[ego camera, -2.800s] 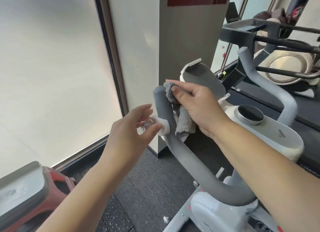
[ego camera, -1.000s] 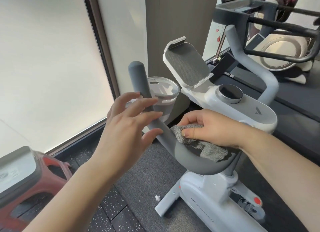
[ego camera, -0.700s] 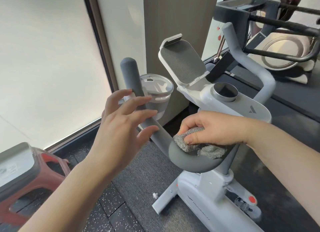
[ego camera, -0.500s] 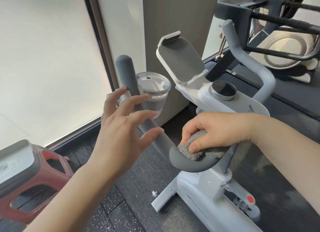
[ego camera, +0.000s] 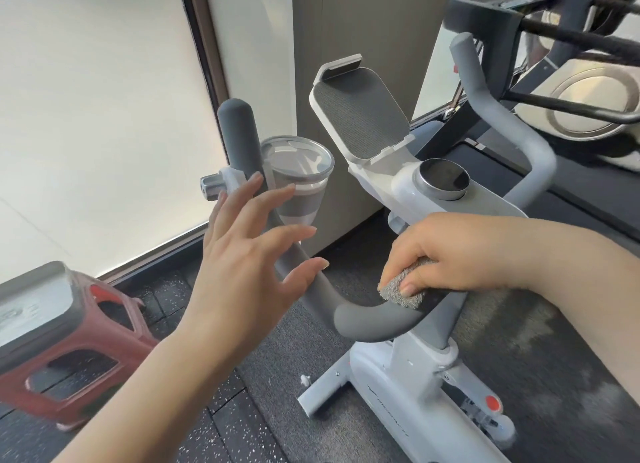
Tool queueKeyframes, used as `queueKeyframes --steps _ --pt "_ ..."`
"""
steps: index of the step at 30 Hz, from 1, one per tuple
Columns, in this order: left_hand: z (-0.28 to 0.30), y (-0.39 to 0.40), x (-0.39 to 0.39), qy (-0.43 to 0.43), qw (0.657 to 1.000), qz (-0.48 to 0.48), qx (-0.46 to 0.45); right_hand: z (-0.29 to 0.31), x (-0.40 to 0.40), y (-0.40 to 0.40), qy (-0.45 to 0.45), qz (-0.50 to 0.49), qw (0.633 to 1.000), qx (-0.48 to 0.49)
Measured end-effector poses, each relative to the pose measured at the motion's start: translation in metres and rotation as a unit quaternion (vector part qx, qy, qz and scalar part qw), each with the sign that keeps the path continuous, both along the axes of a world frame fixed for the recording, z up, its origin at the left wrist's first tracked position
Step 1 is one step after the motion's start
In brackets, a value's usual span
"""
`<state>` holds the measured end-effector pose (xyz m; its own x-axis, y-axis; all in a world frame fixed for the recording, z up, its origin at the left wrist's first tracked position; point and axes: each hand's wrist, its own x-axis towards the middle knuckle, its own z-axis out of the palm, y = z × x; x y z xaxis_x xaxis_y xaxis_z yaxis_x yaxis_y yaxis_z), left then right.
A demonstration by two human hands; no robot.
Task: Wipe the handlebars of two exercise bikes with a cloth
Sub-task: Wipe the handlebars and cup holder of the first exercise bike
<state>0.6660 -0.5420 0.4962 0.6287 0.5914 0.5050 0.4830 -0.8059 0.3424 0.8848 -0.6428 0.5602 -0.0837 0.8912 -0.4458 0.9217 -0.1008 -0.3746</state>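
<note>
Right grip [ego camera: 446, 254] clenches fuzzy grey cloth [ego camera: 403, 289] on curved matte handlebar [ego camera: 370, 320]; left grip [ego camera: 249, 254] splayed empty.

One wide-angle camera rides on the person's head, looking forward and down from close above the exercise bike [ego camera: 408, 199]. Both forearms reach in from the bottom edge. The frosted window [ego camera: 97, 116] fills the left side, the dark floor [ego camera: 242, 424] lies below.
</note>
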Motion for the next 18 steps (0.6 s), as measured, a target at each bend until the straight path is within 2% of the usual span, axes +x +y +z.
queueKeyframes --steps 9,18 --pt "-0.004 -0.008 0.008 -0.002 1.000 -0.001 -0.010 -0.004 0.030 -0.001 -0.057 -0.014 0.998 0.016" --pt "-0.006 -0.011 0.009 -0.004 1.000 0.010 -0.013 -0.006 0.063 -0.008 -0.149 -0.056 0.984 0.077"
